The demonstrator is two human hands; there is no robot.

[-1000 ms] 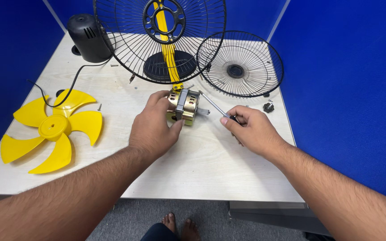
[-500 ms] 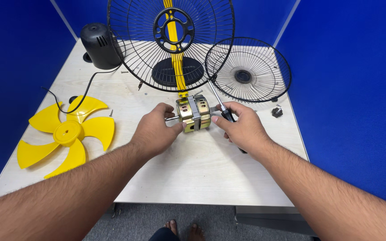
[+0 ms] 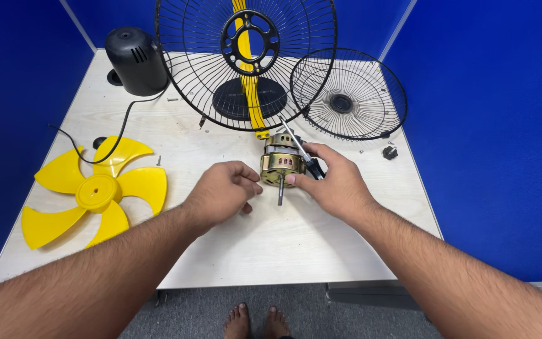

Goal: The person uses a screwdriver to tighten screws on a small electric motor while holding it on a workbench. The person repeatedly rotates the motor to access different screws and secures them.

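Observation:
A brass-coloured fan motor [image 3: 281, 161] sits on the pale table [image 3: 296, 238], its steel shaft pointing toward me. My right hand [image 3: 334, 182] rests against the motor's right side, thumb on its front. The same hand grips a screwdriver [image 3: 300, 150], whose black handle lies under the fingers and whose metal shank slants up over the motor. My left hand [image 3: 224, 190] lies just left of the shaft with its fingers curled. It is not touching the motor, and nothing shows in it.
A yellow fan blade [image 3: 92, 191] lies at the left. Behind the motor stand a large wire guard [image 3: 189, 75], the yellow stand with its black base [image 3: 249, 100], a smaller wire guard [image 3: 362, 100] and a black motor cover [image 3: 136, 59] with a cord. A small black knob [image 3: 389, 152] and loose screws lie about.
My left hand has let go of the motor and drawn back to the left. The motor has turned so its shaft faces me, and my right hand has closed in on it.

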